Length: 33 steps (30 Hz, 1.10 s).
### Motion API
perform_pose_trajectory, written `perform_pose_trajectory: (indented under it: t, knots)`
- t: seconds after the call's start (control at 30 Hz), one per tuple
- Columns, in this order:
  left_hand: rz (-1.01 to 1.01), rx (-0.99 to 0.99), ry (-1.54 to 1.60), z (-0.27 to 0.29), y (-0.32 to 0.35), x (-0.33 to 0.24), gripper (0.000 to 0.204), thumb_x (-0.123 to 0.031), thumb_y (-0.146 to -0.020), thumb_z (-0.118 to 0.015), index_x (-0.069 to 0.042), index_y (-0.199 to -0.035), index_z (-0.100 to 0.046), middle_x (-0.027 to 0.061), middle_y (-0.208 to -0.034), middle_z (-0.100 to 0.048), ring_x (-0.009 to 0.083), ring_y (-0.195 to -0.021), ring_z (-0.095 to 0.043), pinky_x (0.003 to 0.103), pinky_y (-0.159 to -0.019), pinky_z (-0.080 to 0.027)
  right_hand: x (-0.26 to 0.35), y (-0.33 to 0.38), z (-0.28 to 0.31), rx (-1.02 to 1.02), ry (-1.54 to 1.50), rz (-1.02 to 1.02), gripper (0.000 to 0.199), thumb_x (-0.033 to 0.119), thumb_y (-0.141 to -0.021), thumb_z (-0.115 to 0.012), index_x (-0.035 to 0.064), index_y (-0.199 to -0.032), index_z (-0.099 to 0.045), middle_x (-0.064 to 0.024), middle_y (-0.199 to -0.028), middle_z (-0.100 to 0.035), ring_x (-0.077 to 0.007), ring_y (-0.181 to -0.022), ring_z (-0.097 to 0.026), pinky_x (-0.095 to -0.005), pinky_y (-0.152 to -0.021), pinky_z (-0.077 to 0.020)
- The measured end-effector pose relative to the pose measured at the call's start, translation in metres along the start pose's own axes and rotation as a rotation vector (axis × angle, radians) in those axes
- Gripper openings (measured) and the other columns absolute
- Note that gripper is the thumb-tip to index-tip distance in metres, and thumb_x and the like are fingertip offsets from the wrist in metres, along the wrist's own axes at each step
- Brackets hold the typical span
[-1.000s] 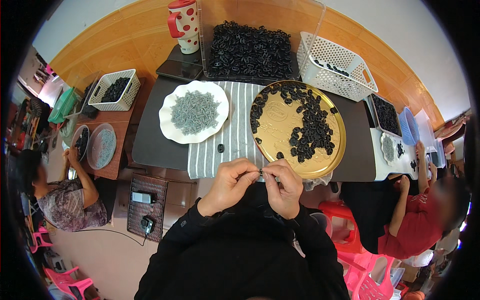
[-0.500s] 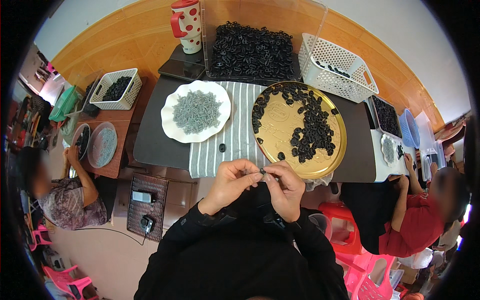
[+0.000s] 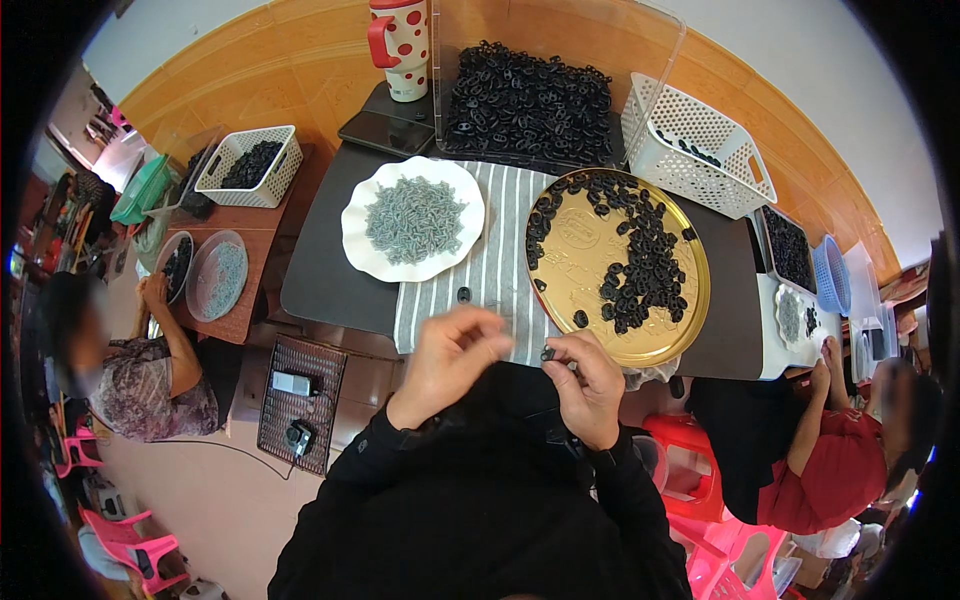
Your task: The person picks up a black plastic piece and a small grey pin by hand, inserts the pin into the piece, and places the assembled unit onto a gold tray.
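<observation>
- Right hand (image 3: 588, 390): thumb and fingertips pinched on a small black piece (image 3: 548, 354), near the gold tray's lower left rim.
- Left hand (image 3: 452, 358): just left of the right, apart from it; fingers curled, thumb near forefinger, motion-blurred; cannot tell whether anything between.
- Below both: dark sleeves and lap.
- Beyond the hands: grey-and-white striped cloth (image 3: 430, 310) on a dark table (image 3: 330, 270), with one lone black oval piece (image 3: 464, 295) on it.
- Left on cloth: scalloped white plate (image 3: 362, 258), heaped with grey screw-like pieces (image 3: 415, 220).
- Right: round gold tray (image 3: 580, 265), loose black pieces (image 3: 645, 265) scattered inside, mostly toward its right half.
- Behind: clear bin of black pieces (image 3: 530, 100); white perforated basket (image 3: 665, 165) alongside.
</observation>
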State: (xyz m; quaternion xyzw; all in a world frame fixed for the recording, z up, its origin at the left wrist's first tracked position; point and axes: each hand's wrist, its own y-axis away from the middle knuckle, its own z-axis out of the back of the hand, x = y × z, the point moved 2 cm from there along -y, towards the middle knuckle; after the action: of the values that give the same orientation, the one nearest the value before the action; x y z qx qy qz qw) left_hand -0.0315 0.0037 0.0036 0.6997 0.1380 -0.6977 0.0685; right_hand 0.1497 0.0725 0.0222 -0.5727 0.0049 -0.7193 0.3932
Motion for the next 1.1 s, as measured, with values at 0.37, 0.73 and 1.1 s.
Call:
perform_pose_trajectory:
  t: [0.37, 0.73, 1.1]
  knots:
    - [-0.386, -0.167, -1.021, 0.008, -0.017, -0.009, 0.026, 0.007, -0.076, -0.062, 0.004, -0.102, -0.064, 0.0146, -0.093, -0.059, 0.0344, -0.093, -0.053, 0.040, -0.077, -0.045, -0.005, 0.000, -0.008, -0.060, -0.124, -0.071, 0.028, -0.010, -0.081, -0.064, -0.0026, -0.108, -0.063, -0.0095, -0.085, -0.059, -0.0165, -0.075, -0.058, -0.0258, -0.069, -0.0477]
    - [-0.016, -0.045, -0.049, 0.012, -0.008, 0.006, 0.013, -0.008, -0.096, -0.056, 0.002, -0.099, -0.064, 0.0048, -0.078, -0.062, 0.0129, -0.063, -0.060, 0.025, -0.054, -0.045, 0.006, 0.001, -0.017, -0.044, -0.088, -0.047, 0.027, -0.010, -0.082, -0.062, -0.0036, -0.108, -0.062, -0.0081, -0.088, -0.058, -0.0151, -0.076, -0.055, -0.0247, -0.069, -0.0447]
    - [0.073, 0.068, 0.277, -0.007, 0.002, 0.005, 0.018, -0.011, -0.099, -0.055, 0.000, -0.107, -0.065, 0.0013, -0.081, -0.062, 0.0062, -0.065, -0.060, 0.018, -0.053, -0.044, 0.013, -0.004, -0.024, -0.046, 0.153, 0.124, 0.031, -0.012, -0.079, -0.063, -0.0031, -0.109, -0.060, -0.0137, -0.089, -0.058, -0.0252, -0.074, -0.058, -0.0307, -0.064, -0.0470]
